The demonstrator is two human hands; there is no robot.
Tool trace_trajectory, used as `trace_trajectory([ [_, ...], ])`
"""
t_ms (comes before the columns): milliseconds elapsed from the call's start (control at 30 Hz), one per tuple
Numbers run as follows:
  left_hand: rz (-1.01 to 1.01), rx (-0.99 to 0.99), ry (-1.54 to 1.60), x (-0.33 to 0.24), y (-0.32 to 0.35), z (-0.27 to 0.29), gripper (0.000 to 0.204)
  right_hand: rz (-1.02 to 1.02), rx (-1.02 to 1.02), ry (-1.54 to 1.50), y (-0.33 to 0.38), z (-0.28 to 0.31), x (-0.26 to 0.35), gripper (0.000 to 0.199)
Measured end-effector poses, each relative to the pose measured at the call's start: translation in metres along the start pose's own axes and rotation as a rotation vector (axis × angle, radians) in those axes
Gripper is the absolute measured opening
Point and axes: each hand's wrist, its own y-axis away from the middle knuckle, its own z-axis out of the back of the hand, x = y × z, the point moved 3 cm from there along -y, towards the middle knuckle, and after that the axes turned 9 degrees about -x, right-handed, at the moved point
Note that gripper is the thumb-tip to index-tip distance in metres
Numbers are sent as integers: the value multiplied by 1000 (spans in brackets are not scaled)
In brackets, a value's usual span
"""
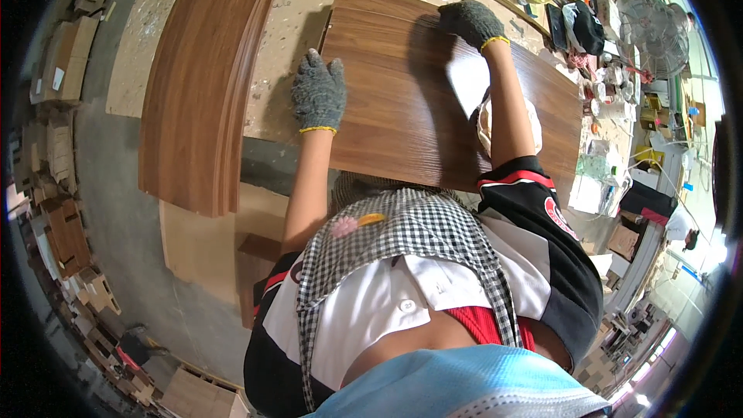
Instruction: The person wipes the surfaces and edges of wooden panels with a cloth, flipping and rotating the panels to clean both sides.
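Note:
A brown wood-grain panel [402, 101] lies flat on the workbench in front of me. My left hand [318, 93], in a grey knit glove, grips the panel's left edge, fingers over the top face. My right hand [470, 22], also gloved, presses on the panel's far edge near the upper right. A second stack of similar brown panels [205, 77] lies to the left, apart from both hands.
The workbench top [290, 23] is pale and stained with glue and paint. Bottles, tins and bags [573, 8] crowd the right side, with a fan [654, 31] behind. Wooden offcuts [66, 240] are piled on the floor at left. A plain board [201, 240] leans below the bench.

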Motion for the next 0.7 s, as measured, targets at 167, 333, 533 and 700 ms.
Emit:
trace_trajectory([
  [167,11,52,18,-1,-2,-3,68,-5,-93,-1,-16,-4,55,25],
  [333,-4,14,14,7,-2,-8,69,118,-128,-81,-19,-27,83,33],
  [533,-50,-32,1,7,-1,-16,67,-93,19,-7,67,6,-52,35],
  [700,-46,-18,53,-5,1,-5,68,-444,-13,274,176,52,-181,34],
])
